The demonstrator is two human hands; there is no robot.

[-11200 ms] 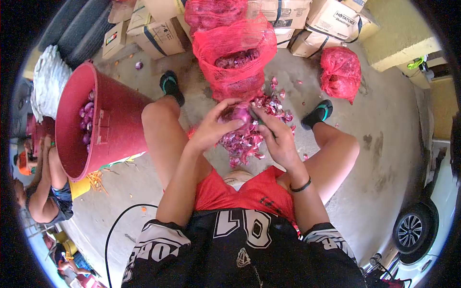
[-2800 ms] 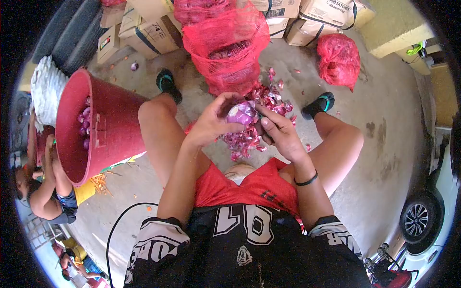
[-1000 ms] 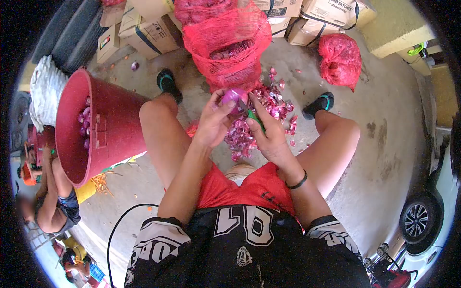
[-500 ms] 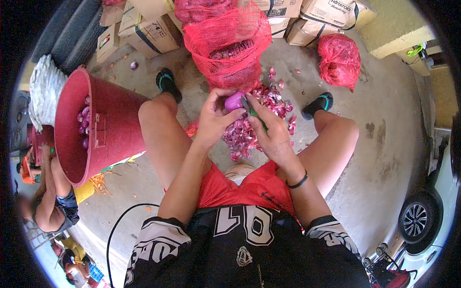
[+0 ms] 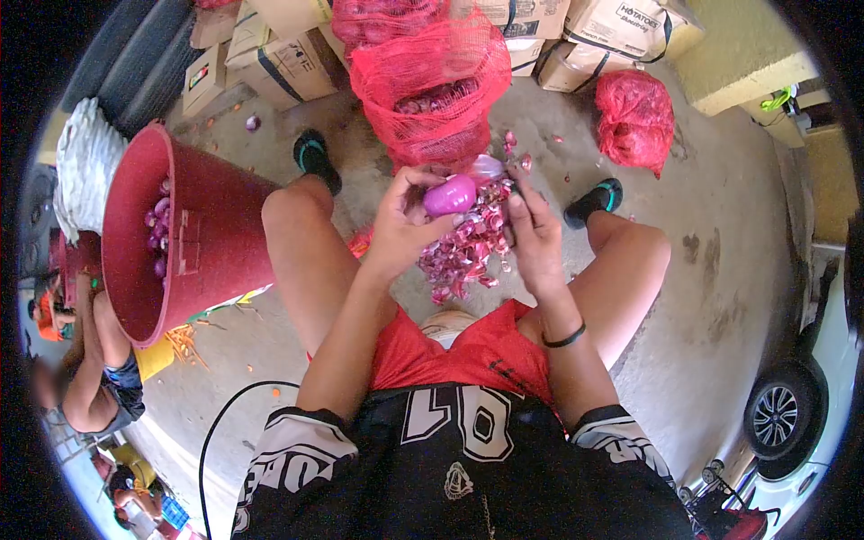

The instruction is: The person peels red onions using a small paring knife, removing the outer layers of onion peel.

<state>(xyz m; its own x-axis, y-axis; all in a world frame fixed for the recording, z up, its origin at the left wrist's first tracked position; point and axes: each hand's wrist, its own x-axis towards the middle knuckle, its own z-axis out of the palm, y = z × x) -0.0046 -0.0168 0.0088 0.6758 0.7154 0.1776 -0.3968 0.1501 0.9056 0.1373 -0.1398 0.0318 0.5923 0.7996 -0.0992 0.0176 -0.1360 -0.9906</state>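
A peeled purple onion (image 5: 450,195) sits in my left hand (image 5: 400,225), whose fingers and thumb close around its left side. My right hand (image 5: 538,236) is just to the right, apart from the onion, closed on a small knife (image 5: 515,188) that is mostly hidden by the fingers. A pale, shiny piece of onion skin (image 5: 487,167) shows between the two hands, beyond the onion. Below them, a heap of red and purple onion skins (image 5: 463,256) lies on the floor between my legs.
A large red tub (image 5: 220,229) holding peeled onions lies tilted on the left. Red mesh sacks of onions (image 5: 432,72) stand ahead, with another red sack (image 5: 634,121) to the right. Cardboard boxes (image 5: 288,67) line the back. Another person (image 5: 94,396) sits at far left.
My right hand has moved right, away from the onion, and turned, so the green knife handle no longer shows clearly. A piece of skin now hangs off beyond the onion, which is more exposed.
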